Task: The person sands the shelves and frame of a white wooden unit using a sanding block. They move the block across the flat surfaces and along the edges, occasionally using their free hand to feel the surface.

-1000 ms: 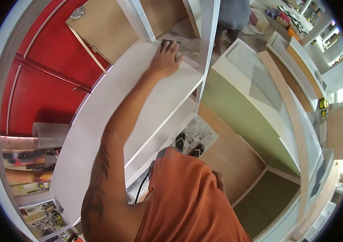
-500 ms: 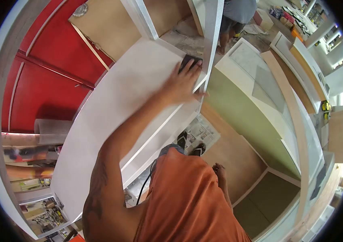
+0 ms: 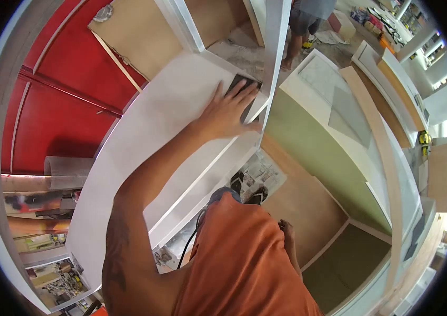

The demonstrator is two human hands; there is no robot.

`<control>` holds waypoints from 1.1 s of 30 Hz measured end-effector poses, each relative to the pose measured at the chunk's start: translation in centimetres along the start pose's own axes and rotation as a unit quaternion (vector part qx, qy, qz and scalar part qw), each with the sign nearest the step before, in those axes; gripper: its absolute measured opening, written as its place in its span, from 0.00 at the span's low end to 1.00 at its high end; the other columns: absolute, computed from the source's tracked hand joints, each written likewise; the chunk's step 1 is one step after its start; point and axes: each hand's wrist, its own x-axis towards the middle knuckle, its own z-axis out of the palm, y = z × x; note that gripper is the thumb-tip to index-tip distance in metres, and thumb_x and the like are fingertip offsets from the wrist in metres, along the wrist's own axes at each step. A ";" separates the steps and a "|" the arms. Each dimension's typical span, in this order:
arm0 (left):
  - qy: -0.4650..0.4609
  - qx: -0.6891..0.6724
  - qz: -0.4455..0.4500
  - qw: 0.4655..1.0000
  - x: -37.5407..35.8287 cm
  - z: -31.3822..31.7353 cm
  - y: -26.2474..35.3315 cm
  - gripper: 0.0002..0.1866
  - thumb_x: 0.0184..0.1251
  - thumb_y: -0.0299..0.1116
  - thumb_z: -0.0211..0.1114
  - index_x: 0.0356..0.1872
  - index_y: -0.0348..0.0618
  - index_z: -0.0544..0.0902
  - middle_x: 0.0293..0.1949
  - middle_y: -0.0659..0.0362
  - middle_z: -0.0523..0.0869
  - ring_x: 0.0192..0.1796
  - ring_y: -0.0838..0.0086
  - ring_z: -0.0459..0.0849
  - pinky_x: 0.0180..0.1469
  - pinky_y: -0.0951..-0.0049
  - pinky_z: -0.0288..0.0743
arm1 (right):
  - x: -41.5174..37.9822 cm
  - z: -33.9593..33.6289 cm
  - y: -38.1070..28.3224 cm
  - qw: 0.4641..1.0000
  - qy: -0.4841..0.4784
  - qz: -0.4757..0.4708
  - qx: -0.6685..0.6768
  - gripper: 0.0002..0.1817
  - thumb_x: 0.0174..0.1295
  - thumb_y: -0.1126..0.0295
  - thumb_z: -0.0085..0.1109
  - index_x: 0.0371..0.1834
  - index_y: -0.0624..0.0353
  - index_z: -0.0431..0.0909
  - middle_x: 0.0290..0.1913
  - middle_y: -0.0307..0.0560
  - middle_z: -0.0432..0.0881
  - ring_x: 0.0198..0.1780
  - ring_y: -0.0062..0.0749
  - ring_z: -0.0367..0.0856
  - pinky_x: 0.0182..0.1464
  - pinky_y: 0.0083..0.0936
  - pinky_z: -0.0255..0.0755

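Observation:
My left hand [image 3: 227, 111] reaches across a long white panel [image 3: 144, 121] with its fingers spread. Under the palm and fingers it holds a black sheet that looks like sandpaper [image 3: 238, 83] against the panel, close to a white upright post [image 3: 275, 52]. The thumb points toward the panel's raised white edge. Low beside my body hangs my right hand [image 3: 286, 227], small and partly hidden behind my orange shirt [image 3: 249, 253]. Its fingers look loose, with nothing visible in them.
Red panels [image 3: 65, 116] stand at the left. On the right is a pale green and white curved cabinet piece [image 3: 318, 137]. Newspaper [image 3: 263, 168] lies on the floor by my sandals. Another person [image 3: 307, 21] stands at the top, beyond the post.
My left hand has slid slightly left with the black sheet, and more of the sheet shows. My left elbow has moved left. My right hand has dropped a little.

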 end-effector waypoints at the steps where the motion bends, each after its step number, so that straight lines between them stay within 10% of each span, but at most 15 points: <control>1: 0.008 0.014 -0.010 1.000 2.1 0.4 -0.3 0.53 0.69 0.71 0.59 0.82 0.40 0.58 0.83 0.51 0.58 0.85 0.50 0.53 0.80 0.30 0.43 | -0.3 0.1 0.1 1.000 0.004 0.005 0.000 0.19 0.74 0.64 0.54 0.60 0.67 0.80 0.45 0.52 0.87 0.45 0.40 0.87 0.50 0.36 0.82; 16: 0.022 -0.023 0.041 0.999 0.1 0.1 -0.8 0.50 0.70 0.68 0.61 0.79 0.37 0.61 0.82 0.50 0.61 0.85 0.52 0.53 0.83 0.37 0.42 | 2.0 0.6 0.3 0.988 -0.065 -0.023 -0.139 0.17 0.72 0.65 0.57 0.58 0.64 0.81 0.42 0.51 0.86 0.40 0.39 0.86 0.45 0.34 0.82; 23: 0.010 0.020 -0.096 0.995 -2.7 0.9 -13.3 0.53 0.70 0.69 0.60 0.83 0.39 0.56 0.84 0.51 0.57 0.85 0.53 0.52 0.85 0.42 0.39 | 1.6 -0.1 1.3 0.998 -0.058 -0.012 0.015 0.14 0.73 0.65 0.57 0.47 0.66 0.83 0.37 0.50 0.86 0.37 0.36 0.85 0.40 0.32 0.79; 30: 0.008 -0.007 0.044 0.999 2.6 1.3 -1.0 0.52 0.73 0.71 0.54 0.82 0.35 0.56 0.83 0.45 0.57 0.85 0.50 0.50 0.86 0.56 0.41 | 0.5 1.0 1.3 1.000 0.003 0.010 -0.014 0.15 0.73 0.61 0.59 0.45 0.64 0.84 0.39 0.48 0.87 0.38 0.35 0.85 0.41 0.31 0.78; 33: 0.003 -0.066 0.027 0.997 1.8 0.7 -6.4 0.49 0.74 0.67 0.56 0.80 0.35 0.58 0.83 0.46 0.58 0.85 0.51 0.51 0.86 0.56 0.42 | 2.6 0.1 2.1 0.998 -0.042 -0.004 -0.047 0.14 0.73 0.62 0.59 0.45 0.64 0.84 0.39 0.48 0.87 0.38 0.35 0.85 0.41 0.31 0.79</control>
